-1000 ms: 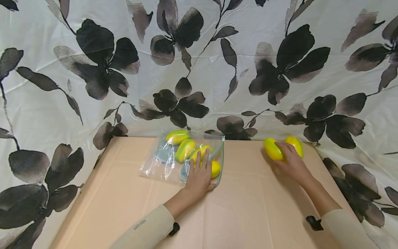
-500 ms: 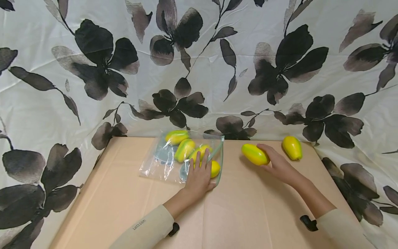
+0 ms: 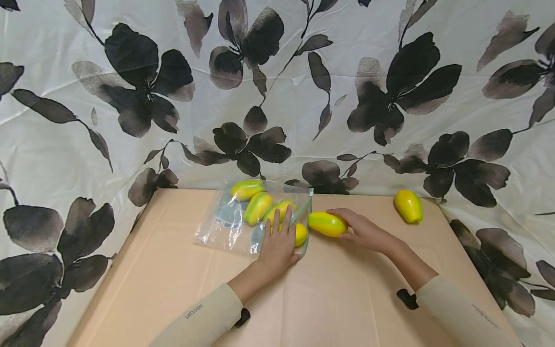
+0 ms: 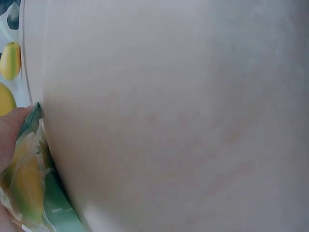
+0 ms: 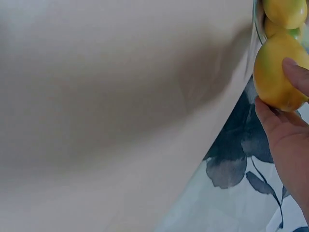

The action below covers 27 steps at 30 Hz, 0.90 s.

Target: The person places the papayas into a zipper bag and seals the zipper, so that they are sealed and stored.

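Observation:
A clear zip bag with a green-edged mouth lies flat at the back of the board, several yellow-green papayas inside it. My left hand lies across the mouth end and holds the bag there; in the left wrist view its fingers stand around the green edge. Between thumb and fingers, my right hand grips another papaya, whose tip is right at the bag's mouth. The right wrist view shows the thumb on top of this fruit and the fingers beneath. A loose papaya rests at the far right.
Tan cardboard covers the work surface. Behind and at both sides hangs or lies a white cloth with dark flowers. Black wrist straps show at both sleeves.
My right hand has carried its papaya leftward from beside the loose one to the bag's mouth. The left hand and the bag have stayed in place.

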Tool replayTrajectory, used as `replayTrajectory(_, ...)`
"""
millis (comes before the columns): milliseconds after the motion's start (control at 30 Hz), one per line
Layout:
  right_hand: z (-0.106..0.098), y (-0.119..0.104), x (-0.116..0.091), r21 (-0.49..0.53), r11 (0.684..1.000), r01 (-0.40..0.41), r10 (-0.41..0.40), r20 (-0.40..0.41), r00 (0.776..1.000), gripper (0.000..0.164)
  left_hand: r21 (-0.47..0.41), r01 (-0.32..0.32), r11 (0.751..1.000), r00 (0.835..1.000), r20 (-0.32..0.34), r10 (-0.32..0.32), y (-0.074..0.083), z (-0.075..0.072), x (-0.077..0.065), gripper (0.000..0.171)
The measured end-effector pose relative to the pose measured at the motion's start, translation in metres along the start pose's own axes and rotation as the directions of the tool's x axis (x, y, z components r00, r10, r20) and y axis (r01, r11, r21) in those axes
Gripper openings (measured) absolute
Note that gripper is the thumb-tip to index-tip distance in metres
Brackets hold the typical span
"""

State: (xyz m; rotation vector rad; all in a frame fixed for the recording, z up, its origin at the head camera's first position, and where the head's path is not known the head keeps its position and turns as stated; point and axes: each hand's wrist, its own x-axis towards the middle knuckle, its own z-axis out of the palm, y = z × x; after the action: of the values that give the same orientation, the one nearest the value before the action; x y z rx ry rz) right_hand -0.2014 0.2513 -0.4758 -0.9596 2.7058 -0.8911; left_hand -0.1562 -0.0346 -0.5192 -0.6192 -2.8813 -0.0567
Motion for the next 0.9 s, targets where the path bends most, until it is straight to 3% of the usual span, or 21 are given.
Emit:
replayTrajectory(400, 0.007, 0.003, 0.007, 0.086, 0.995, 0.042, -0.048, 0.070, 0.996, 0.071, 0.032, -0.024, 0.999, 1.000, -0.005, 0.024, 0.000, -0.003, 0.000, 0.096)
replayTrajectory(600, 0.010, -0.001, 0.012, 0.095, 0.995, 0.015, -0.027, 0.125, 0.992, 0.076, 0.036, -0.036, 0.999, 0.999, -0.012, 0.037, 0.000, -0.002, 0.001, 0.097)
replayTrajectory(900, 0.023, -0.009, 0.020, 0.141, 0.990, 0.016, -0.039, 0.166, 0.985, 0.065, 0.024, -0.039, 0.999, 0.999, -0.003, 0.039, -0.001, -0.003, 0.001, 0.103)
